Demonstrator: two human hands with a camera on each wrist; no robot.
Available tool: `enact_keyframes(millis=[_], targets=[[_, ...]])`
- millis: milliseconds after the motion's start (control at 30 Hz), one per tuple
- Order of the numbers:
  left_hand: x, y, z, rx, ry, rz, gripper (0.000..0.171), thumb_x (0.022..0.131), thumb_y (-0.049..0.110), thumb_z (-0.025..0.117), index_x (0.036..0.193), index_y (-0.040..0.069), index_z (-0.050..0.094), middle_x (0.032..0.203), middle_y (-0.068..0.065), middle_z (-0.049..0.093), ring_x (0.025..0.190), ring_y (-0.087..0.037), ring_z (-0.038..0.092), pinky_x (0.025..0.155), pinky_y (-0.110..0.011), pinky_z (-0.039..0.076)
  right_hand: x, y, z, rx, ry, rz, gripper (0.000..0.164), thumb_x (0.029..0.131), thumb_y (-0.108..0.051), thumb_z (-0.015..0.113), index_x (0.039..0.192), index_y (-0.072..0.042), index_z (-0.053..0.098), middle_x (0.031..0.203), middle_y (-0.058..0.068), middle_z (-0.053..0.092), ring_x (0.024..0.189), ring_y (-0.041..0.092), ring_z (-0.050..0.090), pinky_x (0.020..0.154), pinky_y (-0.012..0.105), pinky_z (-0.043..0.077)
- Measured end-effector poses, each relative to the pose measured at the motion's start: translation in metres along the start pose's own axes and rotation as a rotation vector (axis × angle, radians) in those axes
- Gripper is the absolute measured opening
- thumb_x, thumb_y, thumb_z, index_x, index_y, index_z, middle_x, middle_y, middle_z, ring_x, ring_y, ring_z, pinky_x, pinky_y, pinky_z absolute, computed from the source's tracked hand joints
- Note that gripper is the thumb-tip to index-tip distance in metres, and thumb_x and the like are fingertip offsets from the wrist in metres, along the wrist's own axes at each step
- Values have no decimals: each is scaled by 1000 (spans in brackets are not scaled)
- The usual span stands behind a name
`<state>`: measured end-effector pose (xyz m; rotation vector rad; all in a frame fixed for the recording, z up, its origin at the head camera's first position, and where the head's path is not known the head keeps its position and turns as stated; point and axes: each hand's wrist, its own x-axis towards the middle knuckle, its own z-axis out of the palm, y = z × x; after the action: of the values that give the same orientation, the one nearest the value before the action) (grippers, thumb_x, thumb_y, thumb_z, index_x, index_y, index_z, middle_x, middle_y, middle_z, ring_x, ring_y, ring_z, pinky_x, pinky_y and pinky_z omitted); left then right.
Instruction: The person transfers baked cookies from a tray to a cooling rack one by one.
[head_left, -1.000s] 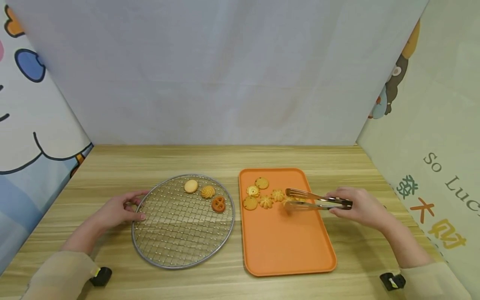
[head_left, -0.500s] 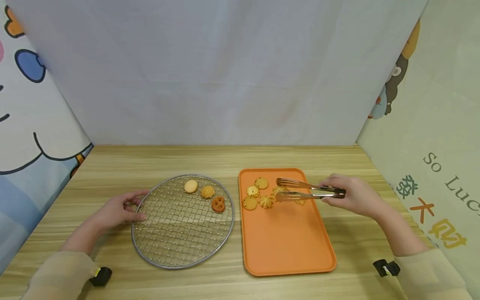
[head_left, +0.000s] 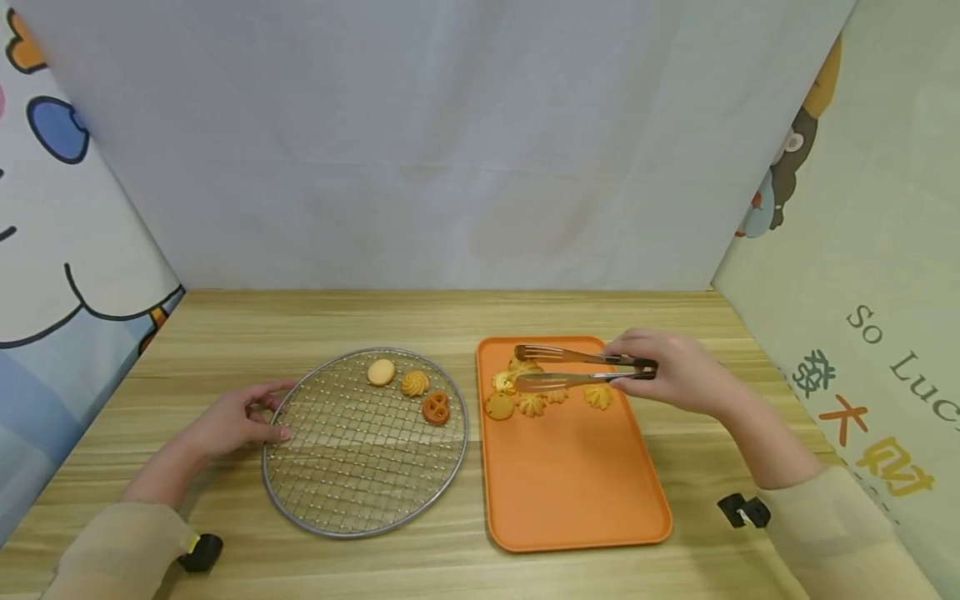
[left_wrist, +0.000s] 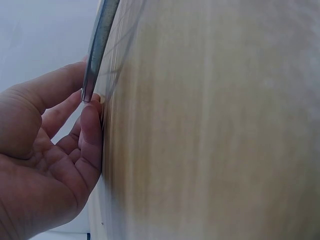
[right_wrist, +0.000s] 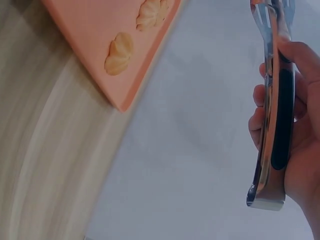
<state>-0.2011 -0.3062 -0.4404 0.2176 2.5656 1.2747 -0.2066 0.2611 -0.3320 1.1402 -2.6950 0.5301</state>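
- The right grip grasps a pair of metal tongs, fingers and thumb wrapped about the handle; the two arms of the tongs stand apart and point leftward from it.
- The left grip holds the rim of a round wire rack, thumb above, other fingers curled beneath the edge.
- Done so far, as the layout suggests: three pieces sit on the wire rack, to the right of the left grip and towards its far side: a plain round cookie, a swirl cookie and a pretzel. They lie apart from one another, well clear of the left grip.
- Left, by the same reading: at least six cookies on the orange tray, to the left of the right grip. Flower-shaped cookies lie nearest it; round cookies and a pale-centred cookie lie farther out, about the tong tips. The tongs hide some, so the exact count is unsure.
- No cookie shows clearly caught in the tongs; whether the tips touch any cookie below cannot be told.
- The near part of the tray, and most of the mesh beside the left grip, carry no cookies.
- On that evidence, the work looks well short of finished, with more pieces beneath and beside the tongs than on the rack, both carriers resting on the wooden desk.
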Motion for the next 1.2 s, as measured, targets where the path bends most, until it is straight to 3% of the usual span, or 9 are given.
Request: enact_keyframes(millis=[467,800,1200], targets=[[1,-2,0,-4,-3,-1,81,76,19,79,143,2,36,111,-19,51,73,-13,49,60,-25,45,37,-21,12,34,-21,-112,28,83,-20,73,110,-15,69,98,-5,63,60,-3,47,54,19,43],[0,-1,0,2,-3,-12,82,75,21,79,143,3,37,109,-18,51,72,-12,47,59,-25,44,54,-34,32,18,-41,-138,28,83,-24,72,110,-18,69,100,-4,65,69,1,54,58,21,46],[1,-1,0,4,2,0,81,76,19,79,142,1,37,109,-19,52,71,-12,47,59,-25,44,65,-42,64,93,-124,-137,28,84,-24,70,112,-17,68,105,-5,65,74,2,57,63,21,49]])
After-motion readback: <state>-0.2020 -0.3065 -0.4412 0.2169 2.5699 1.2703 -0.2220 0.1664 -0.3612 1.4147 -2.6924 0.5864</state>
